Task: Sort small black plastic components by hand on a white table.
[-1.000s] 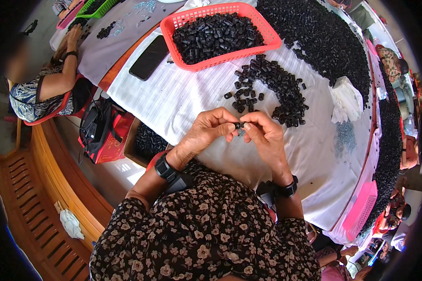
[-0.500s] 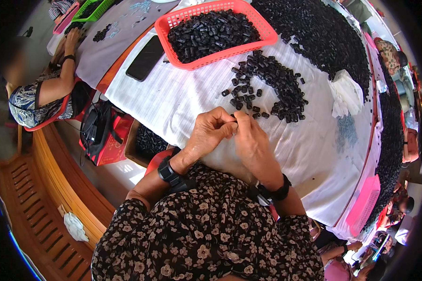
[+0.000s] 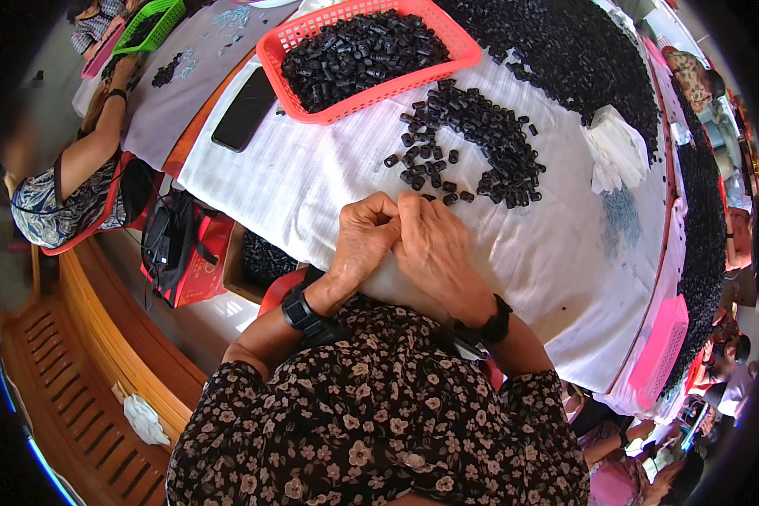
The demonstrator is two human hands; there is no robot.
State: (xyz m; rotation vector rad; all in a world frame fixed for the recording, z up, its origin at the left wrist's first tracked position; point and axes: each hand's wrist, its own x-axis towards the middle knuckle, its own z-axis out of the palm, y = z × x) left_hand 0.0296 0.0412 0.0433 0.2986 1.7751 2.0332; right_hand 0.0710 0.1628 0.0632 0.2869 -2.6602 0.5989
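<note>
My left hand [image 3: 364, 240] and my right hand [image 3: 438, 249] meet over the near part of the white-covered table [image 3: 531, 278]. Both have their fingers pinched together, the fingertips touching or nearly so. Whatever they pinch is hidden behind the fingers. Just beyond them lies a curved heap of small black cylindrical plastic pieces [image 3: 481, 139], with several loose ones at its near left. Farther off stands a coral-red plastic basket [image 3: 346, 108] full of the same black pieces.
A black phone [image 3: 244, 111] lies left of the basket. A big spread of black pieces [image 3: 565, 72] covers the far right. Crumpled white tissue [image 3: 620, 148] and pale blue thin bits [image 3: 621, 221] lie at right, near a pink basket [image 3: 662, 350]. Another person's arm [image 3: 97, 139] works at far left.
My hands have drawn closer together, the right one turning inward. A small dark piece that showed at the fingertips is now hidden. The whole view has shifted slightly.
</note>
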